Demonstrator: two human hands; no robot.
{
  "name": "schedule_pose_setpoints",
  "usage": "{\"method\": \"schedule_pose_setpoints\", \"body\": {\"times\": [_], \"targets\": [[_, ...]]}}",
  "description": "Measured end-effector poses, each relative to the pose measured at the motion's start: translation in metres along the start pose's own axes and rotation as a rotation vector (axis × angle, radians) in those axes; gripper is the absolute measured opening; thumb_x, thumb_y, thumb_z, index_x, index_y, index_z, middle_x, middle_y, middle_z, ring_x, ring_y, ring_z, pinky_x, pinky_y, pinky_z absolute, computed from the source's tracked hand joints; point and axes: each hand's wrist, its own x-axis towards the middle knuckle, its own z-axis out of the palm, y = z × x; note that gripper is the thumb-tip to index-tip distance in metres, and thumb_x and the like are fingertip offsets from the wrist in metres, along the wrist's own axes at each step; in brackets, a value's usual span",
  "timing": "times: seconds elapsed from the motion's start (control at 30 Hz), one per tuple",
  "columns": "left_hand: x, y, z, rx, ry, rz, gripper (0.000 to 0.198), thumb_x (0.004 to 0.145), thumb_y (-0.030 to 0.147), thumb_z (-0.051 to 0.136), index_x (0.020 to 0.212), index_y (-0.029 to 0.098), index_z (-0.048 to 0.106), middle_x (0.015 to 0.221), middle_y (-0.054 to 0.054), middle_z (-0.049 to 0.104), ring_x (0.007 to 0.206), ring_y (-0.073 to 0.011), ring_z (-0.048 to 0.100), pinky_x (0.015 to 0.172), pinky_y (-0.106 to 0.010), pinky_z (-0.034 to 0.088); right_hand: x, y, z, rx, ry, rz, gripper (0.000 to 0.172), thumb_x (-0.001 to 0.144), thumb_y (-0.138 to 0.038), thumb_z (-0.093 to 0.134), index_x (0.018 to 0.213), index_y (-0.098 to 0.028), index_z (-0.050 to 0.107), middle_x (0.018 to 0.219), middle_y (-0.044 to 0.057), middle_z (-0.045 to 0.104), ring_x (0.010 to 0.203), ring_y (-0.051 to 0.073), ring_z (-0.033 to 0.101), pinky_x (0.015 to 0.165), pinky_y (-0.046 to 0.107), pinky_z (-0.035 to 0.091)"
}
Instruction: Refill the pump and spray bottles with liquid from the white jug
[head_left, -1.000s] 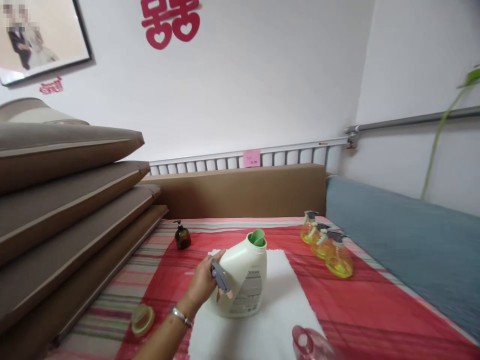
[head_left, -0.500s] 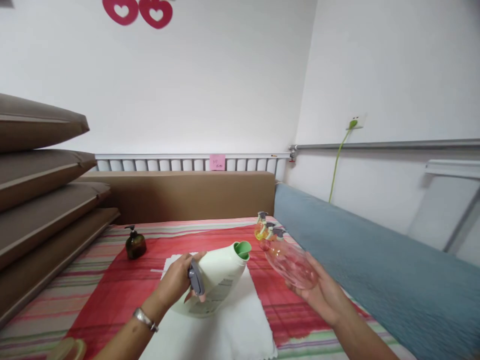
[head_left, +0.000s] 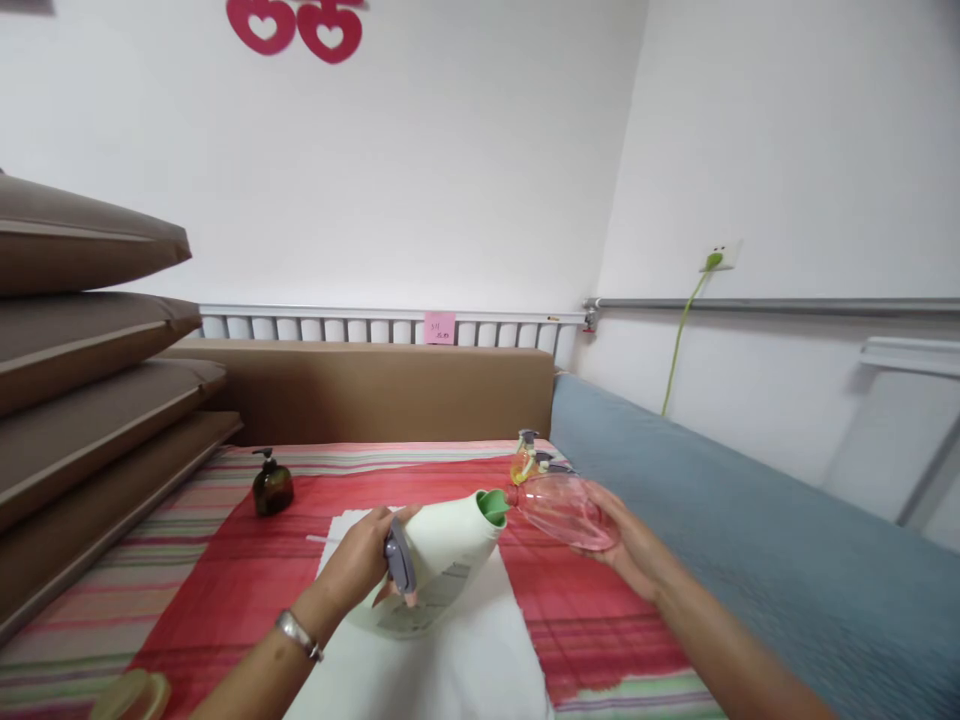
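1. Two or more spray bottles (head_left: 521, 467) stand right behind the pink bottle (head_left: 562, 512), which partly hides them.
2. Well apart to the left, a dark pump bottle (head_left: 273, 490) stands upright on red cloth (head_left: 232, 560); a pale lid (head_left: 129, 695) is cut off by the lower edge.
3. Stacked cushions (head_left: 97, 325) close off the left side, a brown panel (head_left: 390, 395) the far side, and a blue bolster (head_left: 720, 490) the right, near the right forearm.
4. The jug (head_left: 450, 555) is over the white cloth (head_left: 480, 660), leaning right, its green spout (head_left: 491, 506) at the pink bottle's neck; whether they touch, I cannot tell.
5. The left hand (head_left: 367, 550), coming from lower left, is curled round the jug's back, with a grey spray head (head_left: 400, 560) at its fingers.
6. The right hand (head_left: 619, 540), reaching in from lower right, is wrapped round the pink bottle's base, holding it nearly level, neck leftward.
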Motion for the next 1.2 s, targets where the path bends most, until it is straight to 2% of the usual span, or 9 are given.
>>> {"method": "schedule_pose_setpoints", "body": {"times": [0.2,0.37,0.57,0.73,1.0,1.2], "targets": [[0.000,0.003,0.001,-0.013,0.011,0.018,0.065,0.064,0.003,0.043,0.125,0.024,0.053,0.080,-0.003,0.058,0.067,-0.0147,0.058,0.067,-0.025,0.048,0.006,-0.009,0.001,-0.121,0.004,-0.023,0.033,0.073,-0.043,0.068,0.101,-0.031,0.058,0.097,-0.001,0.064,0.078,0.020,0.063,0.053,0.029,0.055],[0.001,0.004,0.001,-0.031,0.000,0.013,0.070,0.059,0.002,0.043,0.125,0.022,0.052,0.082,-0.003,0.059,0.064,-0.0136,0.057,0.066,-0.025,0.048,0.000,-0.019,0.006,-0.212,-0.022,-0.056,0.041,0.072,-0.045,0.068,0.108,-0.030,0.054,0.102,0.002,0.065,0.088,0.024,0.063,0.056,0.031,0.056],[0.000,0.010,-0.003,-0.031,-0.003,0.029,0.068,0.061,0.002,0.041,0.125,0.022,0.052,0.078,-0.003,0.059,0.069,-0.0151,0.056,0.067,-0.025,0.047,-0.003,-0.028,0.013,-0.296,-0.017,-0.062,0.048,0.071,-0.048,0.067,0.112,-0.031,0.050,0.106,0.004,0.065,0.083,0.025,0.065,0.053,0.033,0.055],[0.000,0.010,-0.003,-0.038,-0.011,0.025,0.067,0.061,0.002,0.041,0.124,0.022,0.053,0.078,-0.003,0.058,0.068,-0.0152,0.057,0.066,-0.024,0.047,-0.003,-0.031,0.015,-0.341,0.008,-0.070,0.052,0.070,-0.047,0.067,0.115,-0.029,0.047,0.117,0.007,0.062,0.092,0.027,0.064,0.054,0.033,0.056],[0.002,0.010,-0.004,0.000,-0.022,0.027,0.066,0.062,0.001,0.040,0.124,0.022,0.054,0.077,-0.003,0.059,0.067,-0.0141,0.056,0.065,-0.023,0.046,0.001,-0.033,0.016,-0.377,0.035,-0.087,0.055,0.070,-0.046,0.068,0.117,-0.028,0.047,0.114,0.007,0.066,0.096,0.025,0.065,0.061,0.029,0.055],[0.003,0.010,-0.004,0.006,-0.027,0.020,0.065,0.064,0.001,0.041,0.124,0.023,0.054,0.080,-0.002,0.058,0.066,-0.0131,0.056,0.067,-0.023,0.047,-0.004,-0.041,0.022,-0.432,0.029,-0.111,0.050,0.073,-0.045,0.066,0.117,-0.029,0.047,0.123,0.006,0.060,0.104,0.023,0.061,0.065,0.026,0.054]]}}
